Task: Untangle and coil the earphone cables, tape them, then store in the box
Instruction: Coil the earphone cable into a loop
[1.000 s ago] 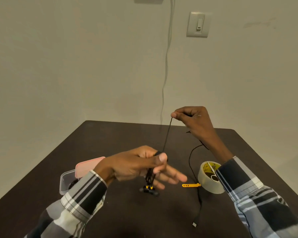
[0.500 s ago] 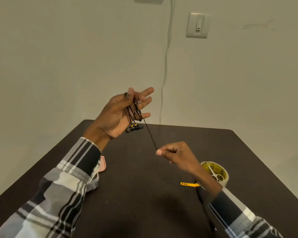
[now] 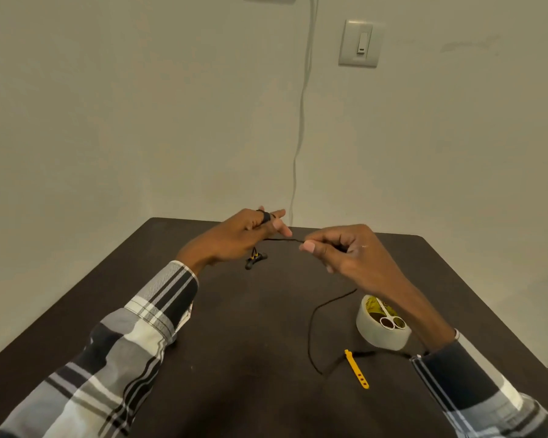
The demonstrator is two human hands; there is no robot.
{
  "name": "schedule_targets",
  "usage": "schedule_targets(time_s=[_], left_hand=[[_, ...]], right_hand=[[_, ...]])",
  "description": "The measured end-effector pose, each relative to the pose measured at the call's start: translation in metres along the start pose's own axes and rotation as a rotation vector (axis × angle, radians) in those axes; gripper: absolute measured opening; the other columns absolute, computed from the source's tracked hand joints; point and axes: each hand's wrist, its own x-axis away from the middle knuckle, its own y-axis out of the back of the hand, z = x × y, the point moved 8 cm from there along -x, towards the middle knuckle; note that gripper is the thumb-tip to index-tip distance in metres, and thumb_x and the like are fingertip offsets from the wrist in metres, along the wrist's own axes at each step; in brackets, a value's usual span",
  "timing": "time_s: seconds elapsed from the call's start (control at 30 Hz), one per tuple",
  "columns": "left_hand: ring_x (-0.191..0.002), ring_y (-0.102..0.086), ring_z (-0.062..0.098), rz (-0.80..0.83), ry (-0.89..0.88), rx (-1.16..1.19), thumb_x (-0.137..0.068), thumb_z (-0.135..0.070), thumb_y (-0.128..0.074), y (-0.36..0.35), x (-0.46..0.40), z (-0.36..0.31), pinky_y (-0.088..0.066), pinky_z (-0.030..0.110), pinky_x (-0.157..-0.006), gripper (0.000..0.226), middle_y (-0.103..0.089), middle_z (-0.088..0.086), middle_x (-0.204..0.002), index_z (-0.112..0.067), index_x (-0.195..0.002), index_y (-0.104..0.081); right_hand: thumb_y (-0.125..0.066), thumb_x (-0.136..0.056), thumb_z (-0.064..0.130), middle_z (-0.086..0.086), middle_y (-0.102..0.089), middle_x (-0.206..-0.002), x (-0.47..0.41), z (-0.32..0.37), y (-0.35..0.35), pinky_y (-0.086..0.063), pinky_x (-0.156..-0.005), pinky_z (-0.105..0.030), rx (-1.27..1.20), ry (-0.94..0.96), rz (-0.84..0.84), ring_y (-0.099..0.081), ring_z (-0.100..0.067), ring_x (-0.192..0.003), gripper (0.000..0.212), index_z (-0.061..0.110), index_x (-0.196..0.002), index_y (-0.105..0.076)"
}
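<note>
Pinching the black earphone cable (image 3: 282, 240) between thumb and forefinger, your right hand (image 3: 345, 251) sits above the far half of the worktop (image 3: 250, 327), its other fingers curled in toward the palm. Your left hand (image 3: 234, 237) is just beside it, at about the same height, with turns of the same cable wound around the fingers; two fingertips point out straight toward the right hand, and the rest of the grip is turned away from you, so how tightly it closes cannot be told. A short taut stretch of cable bridges the small gap between your two hands. Below your left hand hang the earbuds (image 3: 255, 259), black with yellow collars, dangling clear of the worktop.

From your right hand the rest of the cable drops to the worktop and runs in a loose curve toward you, passing close by the near end of a yellow cable tie (image 3: 356, 369) and on under your right sleeve (image 3: 475, 390). A roll of clear tape (image 3: 382, 330) stands on the worktop just beside your right forearm, with a small pair of scissors (image 3: 389, 319) resting in its core. Both your sleeves are plaid. On the wall behind, a light switch (image 3: 359, 43) and a thin white wire (image 3: 301, 121) show.
</note>
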Motion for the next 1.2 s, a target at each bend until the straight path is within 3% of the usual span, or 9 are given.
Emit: schedule_targets(time_s=[0.1,0.17,0.27,0.37,0.5,0.6,0.77,1.03,1.2], left_hand=[[-0.095,-0.066,0.011,0.036,0.011,0.038,-0.095,-0.056,-0.043,-0.007,0.000,0.002,-0.040,0.009,-0.094,0.044,-0.069,0.014,-0.101,-0.029,-0.113,-0.072],[-0.057,-0.035,0.031,0.049,0.015,0.022,-0.093,-0.065,-0.042,-0.010,0.002,0.004,-0.043,0.012,-0.069,0.048,-0.031,0.023,-0.062,-0.033,-0.109,-0.073],[-0.087,-0.060,0.024,0.161,0.039,0.084,-0.096,-0.060,-0.044,-0.025,0.007,0.005,-0.045,0.040,-0.105,0.044,-0.043,0.013,-0.058,-0.029,-0.097,-0.076],[-0.133,-0.048,0.005,0.275,0.017,0.146,-0.101,-0.039,-0.045,-0.037,0.014,-0.001,-0.038,0.017,-0.102,0.044,-0.070,0.024,-0.095,-0.005,-0.102,-0.072],[-0.141,-0.042,0.017,0.383,-0.048,0.472,-0.099,-0.036,-0.047,-0.039,0.026,-0.022,-0.041,0.047,-0.107,0.037,-0.066,0.015,-0.127,-0.010,-0.088,-0.070],[-0.142,-0.039,0.030,0.444,-0.143,0.706,-0.099,-0.037,-0.049,-0.033,0.035,-0.042,-0.039,0.054,-0.110,0.036,-0.053,0.020,-0.142,-0.012,-0.082,-0.066],[-0.144,-0.029,0.043,0.419,-0.286,0.965,-0.102,-0.034,-0.044,-0.014,0.036,-0.067,-0.037,0.060,-0.110,0.038,-0.035,0.028,-0.152,-0.008,-0.081,-0.063],[-0.141,-0.040,0.032,0.049,-0.240,0.922,-0.093,-0.046,-0.052,0.022,0.009,-0.055,-0.042,0.056,-0.106,0.034,-0.050,0.013,-0.147,-0.022,-0.071,-0.061],[-0.136,-0.047,0.018,-0.139,-0.070,0.719,-0.090,-0.046,-0.048,0.022,-0.001,-0.021,-0.036,0.055,-0.109,0.035,-0.062,0.002,-0.135,-0.026,-0.065,-0.061]], right_hand=[[-0.066,-0.096,0.026,-0.004,-0.060,-0.056,-0.008,0.008,0.011,-0.035,-0.051,-0.022,0.009,0.035,-0.034,-0.048,-0.014,-0.050,0.018,0.040,-0.088,-0.074],[-0.065,-0.097,0.025,0.000,-0.061,-0.055,-0.013,0.009,0.014,-0.036,-0.052,-0.022,0.030,0.044,-0.051,-0.050,-0.016,-0.050,0.018,0.037,-0.088,-0.074],[-0.065,-0.097,0.025,0.006,-0.065,-0.057,-0.021,0.008,0.017,-0.043,-0.055,-0.026,0.053,0.036,-0.094,-0.059,-0.016,-0.054,0.016,0.032,-0.087,-0.075],[-0.066,-0.096,0.026,0.003,-0.070,-0.061,-0.030,0.005,0.019,-0.052,-0.068,-0.042,0.044,0.014,-0.154,-0.067,-0.027,-0.068,0.017,0.033,-0.082,-0.073],[-0.067,-0.095,0.024,0.000,-0.072,-0.064,-0.039,-0.005,0.015,-0.053,-0.081,-0.042,-0.011,-0.033,-0.162,-0.070,-0.026,-0.075,0.015,0.023,-0.083,-0.075],[-0.067,-0.095,0.021,0.002,-0.070,-0.063,-0.040,-0.016,0.009,-0.052,-0.071,-0.028,-0.119,-0.059,-0.147,-0.064,-0.011,-0.063,0.016,0.012,-0.085,-0.076],[-0.061,-0.096,0.007,-0.006,-0.074,-0.075,-0.038,-0.037,-0.002,-0.046,-0.058,-0.032,-0.230,-0.130,-0.148,-0.061,-0.019,-0.062,0.016,0.004,-0.094,-0.077],[-0.067,-0.096,0.023,0.001,-0.067,-0.059,-0.016,-0.052,-0.052,-0.040,-0.057,-0.005,-0.234,-0.207,0.030,-0.057,0.003,-0.052,0.017,0.011,-0.094,-0.080],[-0.066,-0.096,0.027,0.002,-0.071,-0.062,-0.005,-0.045,-0.071,-0.056,-0.081,-0.038,-0.058,-0.166,0.126,-0.069,-0.015,-0.067,0.014,0.024,-0.091,-0.080]])
